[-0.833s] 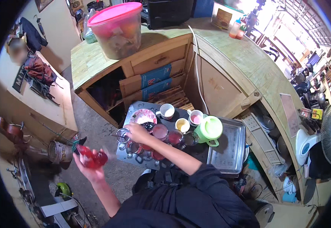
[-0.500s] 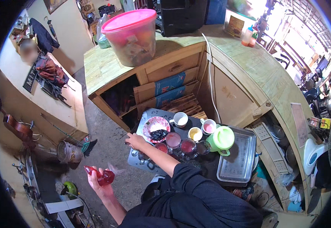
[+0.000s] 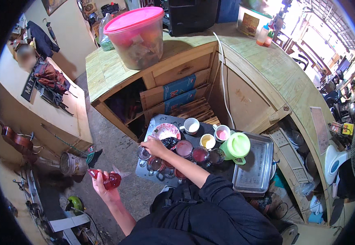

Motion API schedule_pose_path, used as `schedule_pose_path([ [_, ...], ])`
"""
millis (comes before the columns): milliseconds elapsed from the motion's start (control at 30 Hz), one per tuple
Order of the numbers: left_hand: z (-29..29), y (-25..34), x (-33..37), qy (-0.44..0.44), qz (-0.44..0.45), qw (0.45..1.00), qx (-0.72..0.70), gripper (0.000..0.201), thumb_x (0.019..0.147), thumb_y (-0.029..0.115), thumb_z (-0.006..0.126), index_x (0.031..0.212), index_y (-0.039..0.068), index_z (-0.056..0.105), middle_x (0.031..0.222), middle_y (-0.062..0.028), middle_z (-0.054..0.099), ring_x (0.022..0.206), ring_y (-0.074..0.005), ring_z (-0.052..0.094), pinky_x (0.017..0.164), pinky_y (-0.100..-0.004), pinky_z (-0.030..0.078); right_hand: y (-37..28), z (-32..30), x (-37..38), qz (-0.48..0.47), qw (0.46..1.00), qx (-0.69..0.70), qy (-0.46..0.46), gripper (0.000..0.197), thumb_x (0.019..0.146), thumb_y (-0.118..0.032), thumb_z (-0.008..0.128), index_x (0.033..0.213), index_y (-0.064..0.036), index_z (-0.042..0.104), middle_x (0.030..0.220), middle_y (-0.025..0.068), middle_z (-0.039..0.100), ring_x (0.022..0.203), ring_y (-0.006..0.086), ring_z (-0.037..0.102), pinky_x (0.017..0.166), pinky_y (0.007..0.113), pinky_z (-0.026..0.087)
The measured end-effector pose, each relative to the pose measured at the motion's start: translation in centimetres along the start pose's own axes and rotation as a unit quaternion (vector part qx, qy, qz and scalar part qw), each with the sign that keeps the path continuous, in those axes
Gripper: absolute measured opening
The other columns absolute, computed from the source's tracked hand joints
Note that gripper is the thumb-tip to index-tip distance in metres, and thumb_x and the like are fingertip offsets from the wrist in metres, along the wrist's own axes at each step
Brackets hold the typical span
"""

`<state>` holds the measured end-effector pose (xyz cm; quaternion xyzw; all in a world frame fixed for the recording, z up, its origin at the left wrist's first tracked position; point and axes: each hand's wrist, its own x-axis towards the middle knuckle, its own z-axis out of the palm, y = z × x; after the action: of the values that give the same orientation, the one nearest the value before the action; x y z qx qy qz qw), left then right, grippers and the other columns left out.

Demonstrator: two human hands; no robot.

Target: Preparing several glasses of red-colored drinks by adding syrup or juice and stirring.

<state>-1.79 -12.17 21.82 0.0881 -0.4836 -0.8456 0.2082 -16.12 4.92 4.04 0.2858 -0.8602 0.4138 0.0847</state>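
Observation:
My left hand (image 3: 100, 183) is closed round a clear plastic bag of red liquid (image 3: 111, 181), held out over the floor left of the low table. Its loose, see-through end sticks out to the right. My right hand (image 3: 154, 147) is above the table's left end, fingers pinched together over a glass mug (image 3: 143, 153); whatever they hold is too small to make out. Beside it are a pink-and-white bowl (image 3: 166, 130) and a crumpled black plastic bag (image 3: 170, 142). Several glass mugs stand in front, including one with dark red contents (image 3: 200, 154). My right forearm hides some of them.
Farther back on the dark table (image 3: 155, 122) are a white cup (image 3: 191, 126), a cup with pink contents (image 3: 222, 133) and one with yellow contents (image 3: 207, 141). A light-green jug (image 3: 237, 147) stands beside a metal tray (image 3: 253, 163). Behind, a wooden counter (image 3: 263, 65) carries a pink-lidded tub (image 3: 138, 45).
My right hand has moved right and slightly up, from the table's left edge to over the mug by the bowl. My left hand still grips the red bag, slightly higher in view.

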Motion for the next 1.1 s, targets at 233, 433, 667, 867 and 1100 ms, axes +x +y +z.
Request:
schedule_pose_path([
  [233,-0.3,-0.1,-0.5,0.026,0.006,1.000,-0.004,0.017,0.084,0.012,0.055,0.095,0.007,0.043,0.078,0.0009,0.044,0.069,-0.0077,0.045,0.071,-0.0343,0.045,0.3,2.2,-0.2,-0.011,0.997,-0.062,-0.042,0.012,0.063,-0.009,0.060,0.074,-0.0103,0.063,0.066,0.0145,0.057,0.072,0.0297,0.057,0.059,0.042,0.047],
  [433,-0.8,0.0,-0.5,0.060,0.012,0.998,0.012,0.018,0.083,0.012,0.056,0.095,0.007,0.043,0.077,0.0008,0.044,0.067,-0.0076,0.045,0.071,-0.0323,0.045,-0.8,1.8,1.2,-0.006,0.986,-0.143,-0.088,0.012,0.060,-0.006,0.059,0.070,-0.0099,0.064,0.068,0.0172,0.058,0.076,0.0316,0.058,0.062,0.039,0.049],
  [667,-0.7,-0.4,-0.2,0.046,0.007,0.999,0.014,0.017,0.084,0.015,0.055,0.094,0.006,0.045,0.078,0.0005,0.046,0.066,-0.0083,0.045,0.071,-0.0331,0.046,0.1,1.9,1.9,-0.008,0.986,-0.134,-0.098,0.015,0.061,-0.004,0.058,0.073,-0.0092,0.065,0.070,0.0170,0.059,0.078,0.0320,0.057,0.063,0.039,0.049],
  [867,0.2,-0.3,-0.1,0.062,0.007,0.998,0.005,0.011,0.084,0.010,0.054,0.092,0.007,0.046,0.069,0.0024,0.040,0.062,-0.0065,0.040,0.069,-0.0312,0.044,-0.2,1.8,2.0,0.014,0.982,-0.144,-0.123,0.015,0.063,-0.007,0.059,0.075,-0.0102,0.066,0.070,0.0168,0.059,0.079,0.0313,0.057,0.065,0.040,0.049],
  [1100,-0.9,-0.6,0.1,0.045,0.008,0.999,0.011,0.014,0.083,0.013,0.055,0.091,0.007,0.045,0.074,0.0011,0.043,0.064,-0.0076,0.043,0.069,-0.0328,0.046,0.3,1.9,1.9,0.019,0.985,-0.123,-0.120,0.011,0.066,-0.010,0.060,0.075,-0.0110,0.066,0.071,0.0151,0.059,0.079,0.0307,0.057,0.065,0.041,0.049],
])
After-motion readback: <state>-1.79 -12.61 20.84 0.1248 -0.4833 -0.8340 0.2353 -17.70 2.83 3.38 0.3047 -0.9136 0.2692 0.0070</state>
